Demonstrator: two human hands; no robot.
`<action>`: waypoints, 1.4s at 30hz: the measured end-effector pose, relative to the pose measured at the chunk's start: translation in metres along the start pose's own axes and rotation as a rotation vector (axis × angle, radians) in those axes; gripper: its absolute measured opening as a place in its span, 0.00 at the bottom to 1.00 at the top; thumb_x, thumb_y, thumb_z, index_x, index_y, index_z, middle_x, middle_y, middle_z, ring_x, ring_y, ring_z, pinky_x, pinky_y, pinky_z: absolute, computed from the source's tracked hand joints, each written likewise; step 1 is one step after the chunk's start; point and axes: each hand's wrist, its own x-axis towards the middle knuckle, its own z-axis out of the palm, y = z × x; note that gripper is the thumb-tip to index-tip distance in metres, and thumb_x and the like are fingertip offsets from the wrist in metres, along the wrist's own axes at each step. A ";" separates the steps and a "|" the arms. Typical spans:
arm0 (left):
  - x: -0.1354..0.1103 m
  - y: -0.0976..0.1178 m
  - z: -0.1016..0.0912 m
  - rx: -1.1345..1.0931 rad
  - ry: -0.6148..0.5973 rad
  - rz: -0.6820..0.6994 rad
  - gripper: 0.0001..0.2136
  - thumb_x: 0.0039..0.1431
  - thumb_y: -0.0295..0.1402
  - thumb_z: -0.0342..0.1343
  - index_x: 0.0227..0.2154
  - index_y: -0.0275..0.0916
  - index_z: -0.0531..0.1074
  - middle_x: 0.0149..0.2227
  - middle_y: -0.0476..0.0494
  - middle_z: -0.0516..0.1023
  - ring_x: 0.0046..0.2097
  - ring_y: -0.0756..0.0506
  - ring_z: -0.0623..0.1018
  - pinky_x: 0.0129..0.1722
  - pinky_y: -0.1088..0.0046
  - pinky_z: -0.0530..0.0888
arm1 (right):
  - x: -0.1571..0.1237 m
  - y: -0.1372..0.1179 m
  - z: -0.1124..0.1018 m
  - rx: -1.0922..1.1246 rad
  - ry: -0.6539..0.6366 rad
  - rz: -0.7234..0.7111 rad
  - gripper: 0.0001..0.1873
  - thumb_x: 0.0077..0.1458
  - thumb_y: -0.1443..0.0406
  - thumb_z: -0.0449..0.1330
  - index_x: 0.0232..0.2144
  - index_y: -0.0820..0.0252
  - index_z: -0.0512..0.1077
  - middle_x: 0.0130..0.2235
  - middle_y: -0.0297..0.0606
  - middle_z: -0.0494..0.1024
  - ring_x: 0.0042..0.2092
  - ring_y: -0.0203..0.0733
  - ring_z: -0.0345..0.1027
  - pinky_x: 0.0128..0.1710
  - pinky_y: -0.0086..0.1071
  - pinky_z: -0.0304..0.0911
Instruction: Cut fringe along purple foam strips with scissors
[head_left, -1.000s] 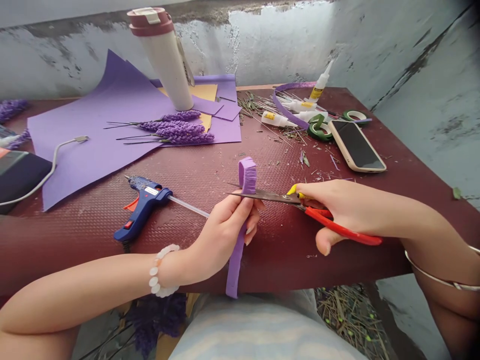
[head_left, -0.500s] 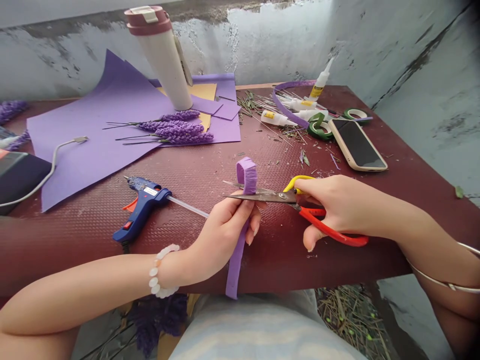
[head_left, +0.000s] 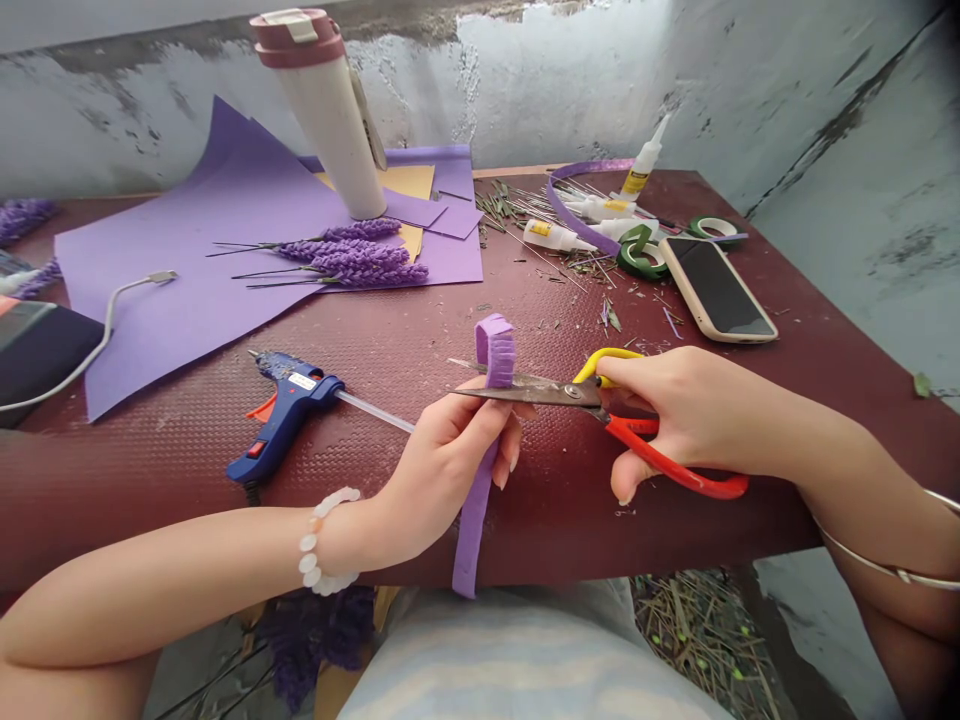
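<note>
The left hand [head_left: 450, 460] is closed in a pinch, thumb against fingers, on a purple strip [head_left: 495, 358] whose fringed end curls up just above the fingertips and whose plain tail hangs below the palm. The right hand [head_left: 694, 410] is wrapped round the scissors [head_left: 566, 393], fingers and thumb about the yellow and red handles; the blades stand slightly apart across the strip, right above the left thumb. Round the left wrist sits a pale bead bracelet [head_left: 309, 560], round the right forearm a thin bangle [head_left: 877, 569]. Just left of the left hand, a blue glue gun [head_left: 292, 405] lies on the dark red table [head_left: 570, 520], its clear stick [head_left: 371, 409] running toward the knuckles. Farther beyond that hand, purple flower sprigs [head_left: 367, 263] rest on a large purple sheet [head_left: 172, 270], with a tumbler [head_left: 330, 130] standing behind them. Beyond the right hand lie a phone [head_left: 720, 290] and, next to it, a green tape roll [head_left: 643, 260]; glue bottles [head_left: 555, 237] and loose stems [head_left: 499, 207] are farther off.
</note>
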 end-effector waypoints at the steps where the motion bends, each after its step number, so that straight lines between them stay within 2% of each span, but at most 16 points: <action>1: 0.000 0.000 0.000 0.002 0.001 0.004 0.17 0.78 0.46 0.72 0.37 0.40 0.78 0.24 0.55 0.75 0.24 0.51 0.71 0.28 0.73 0.70 | 0.000 -0.001 0.000 -0.003 0.003 0.000 0.45 0.40 0.19 0.74 0.36 0.45 0.69 0.30 0.36 0.80 0.33 0.60 0.76 0.38 0.44 0.60; 12: 0.001 0.000 -0.002 0.102 -0.047 0.004 0.24 0.82 0.45 0.66 0.27 0.41 0.73 0.24 0.53 0.74 0.25 0.52 0.72 0.30 0.73 0.72 | -0.001 -0.004 0.001 -0.054 -0.005 0.028 0.45 0.40 0.19 0.71 0.34 0.43 0.64 0.29 0.35 0.78 0.32 0.59 0.74 0.38 0.45 0.60; 18: 0.001 0.001 -0.003 0.071 -0.046 -0.022 0.20 0.80 0.48 0.70 0.34 0.40 0.77 0.24 0.55 0.74 0.25 0.51 0.71 0.30 0.73 0.72 | -0.002 0.000 0.001 -0.027 -0.018 0.029 0.45 0.42 0.17 0.69 0.35 0.44 0.66 0.32 0.38 0.82 0.33 0.58 0.76 0.36 0.45 0.62; 25: 0.001 0.001 -0.001 0.047 -0.041 -0.031 0.23 0.76 0.54 0.75 0.36 0.39 0.78 0.24 0.56 0.73 0.24 0.51 0.70 0.29 0.72 0.70 | -0.003 0.002 0.001 0.012 -0.036 0.017 0.43 0.43 0.21 0.73 0.34 0.44 0.66 0.29 0.35 0.80 0.31 0.54 0.73 0.34 0.43 0.61; 29: 0.002 0.001 -0.001 0.026 -0.042 -0.044 0.25 0.73 0.55 0.77 0.36 0.39 0.79 0.23 0.57 0.73 0.23 0.51 0.70 0.28 0.73 0.70 | -0.003 0.003 0.003 0.006 -0.024 0.013 0.39 0.44 0.26 0.76 0.33 0.44 0.67 0.29 0.33 0.78 0.31 0.53 0.71 0.35 0.43 0.60; 42: 0.000 0.001 0.000 -0.011 -0.040 -0.090 0.24 0.73 0.54 0.78 0.36 0.38 0.80 0.23 0.57 0.72 0.23 0.52 0.71 0.28 0.74 0.69 | -0.003 0.009 -0.001 0.019 0.009 -0.020 0.37 0.45 0.29 0.79 0.32 0.43 0.68 0.25 0.30 0.69 0.27 0.52 0.64 0.33 0.45 0.54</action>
